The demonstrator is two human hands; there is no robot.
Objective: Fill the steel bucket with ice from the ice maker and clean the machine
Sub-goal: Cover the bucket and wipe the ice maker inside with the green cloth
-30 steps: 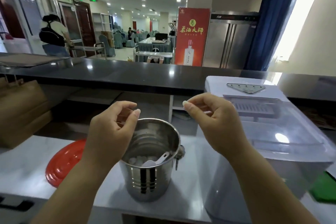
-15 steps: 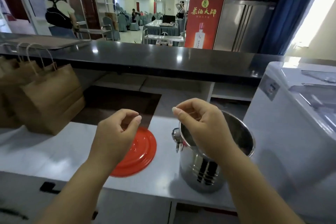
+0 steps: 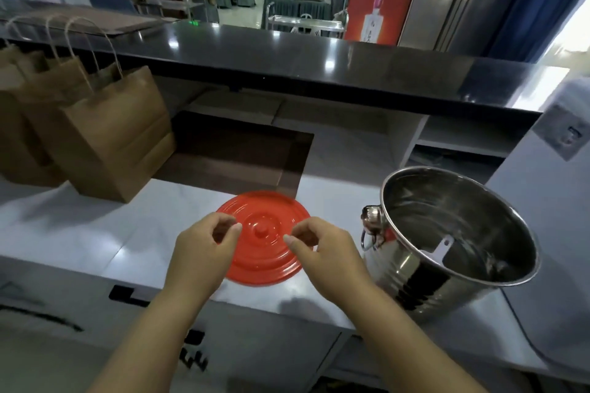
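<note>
Shiny steel bucket (image 3: 447, 252) upright, open-topped, white scoop handle (image 3: 442, 248) inside.

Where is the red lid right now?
In the head view the red lid lies flat on the white counter, centre frame, left of the steel bucket and right of the brown paper bags, under both hands.
</note>
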